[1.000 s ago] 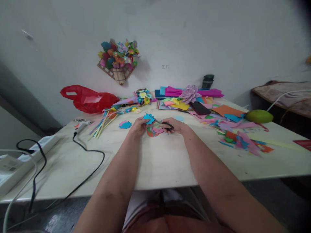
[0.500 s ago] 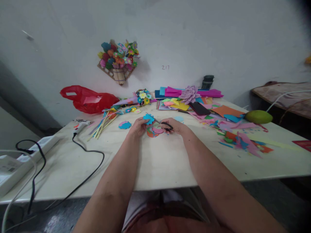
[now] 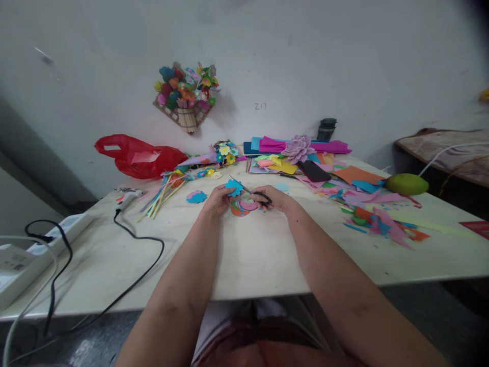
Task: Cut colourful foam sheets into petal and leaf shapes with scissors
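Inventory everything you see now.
Held cutout: one, blue, centre
Scissors: one, black-handled, by held cutout
Paper discs: several, mixed, centre
Cutout pile: one, blue-pink, left
Corded tool: one, white, left
Power strip: one, white, left
Bag: one, red, left
Strips: several, yellow-purple, left
Small flowers: many, mixed, back
Bouquet: one, multicoloured, wall
Large flower: one, purple, back
Sheets: many, mixed, back
Slab: one, black, right
Scraps: many, mixed, right
Fruit: one, green, right
Container: one, dark, back
Table: one, pale, beneath
Left grip: one, bare, holding cutout
Right grip: one, bare, holding scissors
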The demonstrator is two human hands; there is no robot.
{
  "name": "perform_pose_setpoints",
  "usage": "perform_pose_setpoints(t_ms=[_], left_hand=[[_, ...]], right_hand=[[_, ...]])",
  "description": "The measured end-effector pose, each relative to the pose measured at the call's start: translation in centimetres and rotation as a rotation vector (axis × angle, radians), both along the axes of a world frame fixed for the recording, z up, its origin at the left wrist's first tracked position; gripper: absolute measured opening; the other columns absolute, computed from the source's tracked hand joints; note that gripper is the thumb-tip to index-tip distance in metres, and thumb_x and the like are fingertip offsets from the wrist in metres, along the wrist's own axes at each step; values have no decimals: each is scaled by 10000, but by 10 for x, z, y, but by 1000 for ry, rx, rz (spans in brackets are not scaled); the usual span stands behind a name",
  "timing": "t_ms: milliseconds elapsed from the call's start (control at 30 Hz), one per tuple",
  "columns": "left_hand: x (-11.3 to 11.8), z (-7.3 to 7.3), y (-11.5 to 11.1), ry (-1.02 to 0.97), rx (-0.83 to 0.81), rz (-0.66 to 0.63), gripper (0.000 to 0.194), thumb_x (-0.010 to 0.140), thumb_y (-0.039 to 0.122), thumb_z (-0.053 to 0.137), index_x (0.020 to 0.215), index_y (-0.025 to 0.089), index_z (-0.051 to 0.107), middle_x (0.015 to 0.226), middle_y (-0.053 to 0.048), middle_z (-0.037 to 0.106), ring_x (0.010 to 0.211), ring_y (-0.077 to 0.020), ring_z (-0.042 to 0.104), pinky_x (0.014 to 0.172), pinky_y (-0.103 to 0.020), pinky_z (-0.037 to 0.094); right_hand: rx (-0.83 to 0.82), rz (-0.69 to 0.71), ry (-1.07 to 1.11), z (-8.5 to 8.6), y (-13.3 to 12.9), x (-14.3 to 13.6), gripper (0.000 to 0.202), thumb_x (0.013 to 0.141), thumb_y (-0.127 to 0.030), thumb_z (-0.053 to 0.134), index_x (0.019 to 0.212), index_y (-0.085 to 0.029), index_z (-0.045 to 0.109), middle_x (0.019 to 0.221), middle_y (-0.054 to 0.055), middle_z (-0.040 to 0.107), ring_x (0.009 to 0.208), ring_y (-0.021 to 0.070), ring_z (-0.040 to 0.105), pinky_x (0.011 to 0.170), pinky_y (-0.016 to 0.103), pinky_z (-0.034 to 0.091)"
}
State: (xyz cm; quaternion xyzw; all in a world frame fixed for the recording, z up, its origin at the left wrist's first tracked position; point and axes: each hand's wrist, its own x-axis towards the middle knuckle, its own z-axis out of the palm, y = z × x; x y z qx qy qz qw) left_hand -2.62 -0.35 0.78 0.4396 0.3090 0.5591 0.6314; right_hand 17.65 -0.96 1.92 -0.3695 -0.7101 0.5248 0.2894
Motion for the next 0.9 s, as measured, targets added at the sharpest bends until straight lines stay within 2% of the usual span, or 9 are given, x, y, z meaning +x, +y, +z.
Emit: perform_pose_setpoints(t_ms=[367, 533, 900], left_hand=[[0, -1, 1, -13, -4, -5, 155, 599, 108, 669, 752, 86, 665, 752, -73, 685, 729, -189, 670, 664, -261, 550], [1, 0, 0, -15, -12, 11, 144, 602, 99, 663, 746, 91, 660, 747, -73, 684, 756, -198, 672, 702, -285, 552], [2, 2, -3, -10, -9, -13, 170, 582, 95, 675, 751, 82, 668, 733, -74, 688, 695, -176, 662, 673, -272, 544]], right_hand=[[-17, -14, 0, 7, -6, -2, 248, 779, -340, 572, 650, -141, 499, 469, -26, 515, 324, 44, 408, 302, 169, 178], [-24, -22, 19, 9, -9, -3, 256, 772, -346, 574, 640, -140, 500, 464, -25, 509, 329, 46, 405, 307, 175, 174], [-47, -25, 16, 0, 0, -3, 263, 780, -362, 586, 657, -145, 502, 479, -16, 522, 339, 51, 421, 305, 170, 186]])
